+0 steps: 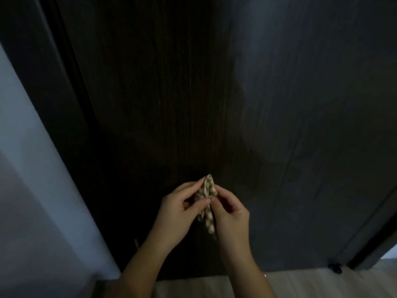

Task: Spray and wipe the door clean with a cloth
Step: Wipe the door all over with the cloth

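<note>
Both hands pinch a bunched checked cloth (206, 198) before the dark wooden door (193, 82): left hand (179, 208) and right hand (231, 214), each grip grasping it.

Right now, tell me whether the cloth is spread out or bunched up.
Bunched up. The cloth is gathered into a narrow folded strip, pinched between the left hand and right hand in front of the door.

One wide-angle view from the person's head faces forward and down, close to a dark wood-grain door (171, 93) filling most of the frame, with a pale wall (25, 190) at left and light floor (322, 284) along the bottom edge.
</note>
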Action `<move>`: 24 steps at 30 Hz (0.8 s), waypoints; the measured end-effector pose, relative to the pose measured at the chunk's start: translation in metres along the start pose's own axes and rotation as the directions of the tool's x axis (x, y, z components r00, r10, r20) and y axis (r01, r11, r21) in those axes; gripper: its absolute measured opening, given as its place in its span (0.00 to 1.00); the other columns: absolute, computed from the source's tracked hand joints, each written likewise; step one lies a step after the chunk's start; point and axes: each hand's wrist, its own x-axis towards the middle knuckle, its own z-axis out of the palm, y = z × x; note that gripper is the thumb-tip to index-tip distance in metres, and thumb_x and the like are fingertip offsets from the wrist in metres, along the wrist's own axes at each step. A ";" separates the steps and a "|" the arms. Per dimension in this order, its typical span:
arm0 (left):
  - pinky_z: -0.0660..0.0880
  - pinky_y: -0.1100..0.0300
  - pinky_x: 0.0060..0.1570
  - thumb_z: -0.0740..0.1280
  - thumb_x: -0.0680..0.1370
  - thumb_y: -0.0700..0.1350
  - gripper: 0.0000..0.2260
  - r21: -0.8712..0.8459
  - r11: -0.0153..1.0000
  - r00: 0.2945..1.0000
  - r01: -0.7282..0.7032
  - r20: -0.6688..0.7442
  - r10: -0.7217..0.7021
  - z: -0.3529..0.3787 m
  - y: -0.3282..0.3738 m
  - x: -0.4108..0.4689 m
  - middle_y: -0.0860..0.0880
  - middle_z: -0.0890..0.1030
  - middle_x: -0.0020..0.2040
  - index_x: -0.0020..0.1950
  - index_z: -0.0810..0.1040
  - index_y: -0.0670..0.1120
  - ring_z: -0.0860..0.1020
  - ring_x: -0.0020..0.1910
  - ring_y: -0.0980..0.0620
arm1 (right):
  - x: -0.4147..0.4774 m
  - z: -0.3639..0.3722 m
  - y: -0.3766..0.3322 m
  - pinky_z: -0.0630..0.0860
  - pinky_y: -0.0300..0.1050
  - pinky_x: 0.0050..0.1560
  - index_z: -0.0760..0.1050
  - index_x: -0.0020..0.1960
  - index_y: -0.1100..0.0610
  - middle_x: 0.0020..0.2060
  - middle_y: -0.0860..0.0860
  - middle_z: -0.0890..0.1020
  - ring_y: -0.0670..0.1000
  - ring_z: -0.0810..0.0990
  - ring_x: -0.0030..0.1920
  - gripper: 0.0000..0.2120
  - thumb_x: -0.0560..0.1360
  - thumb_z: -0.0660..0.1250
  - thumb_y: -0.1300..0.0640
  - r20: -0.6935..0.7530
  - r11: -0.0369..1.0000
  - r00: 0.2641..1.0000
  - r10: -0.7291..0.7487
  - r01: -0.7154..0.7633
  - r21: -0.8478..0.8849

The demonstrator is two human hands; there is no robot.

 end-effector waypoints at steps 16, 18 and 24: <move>0.68 0.73 0.56 0.66 0.74 0.44 0.13 0.671 0.739 0.801 -0.065 -0.406 0.440 -0.018 -0.004 0.032 0.45 0.74 0.55 0.57 0.79 0.43 0.68 0.54 0.64 | 0.008 -0.042 0.002 0.60 0.41 0.73 0.66 0.68 0.43 0.73 0.43 0.64 0.38 0.62 0.70 0.27 0.78 0.60 0.69 -0.122 0.984 0.989 -0.083 0.062 -0.165; 0.70 0.73 0.55 0.66 0.76 0.46 0.12 0.607 0.788 0.832 -0.101 -0.382 0.401 -0.016 -0.013 0.027 0.53 0.72 0.56 0.58 0.77 0.44 0.70 0.53 0.70 | 0.007 -0.044 0.009 0.61 0.41 0.72 0.67 0.70 0.45 0.73 0.42 0.64 0.38 0.63 0.70 0.26 0.78 0.60 0.68 -0.104 0.992 0.994 -0.010 -0.003 -0.128; 0.75 0.57 0.55 0.65 0.78 0.44 0.06 0.652 0.754 0.788 -0.078 -0.423 0.448 -0.008 -0.024 0.035 0.45 0.75 0.54 0.54 0.77 0.45 0.74 0.55 0.53 | 0.007 -0.057 0.034 0.67 0.52 0.71 0.70 0.68 0.45 0.69 0.44 0.72 0.44 0.70 0.69 0.25 0.78 0.60 0.68 -0.246 0.990 0.960 0.133 -0.139 -0.005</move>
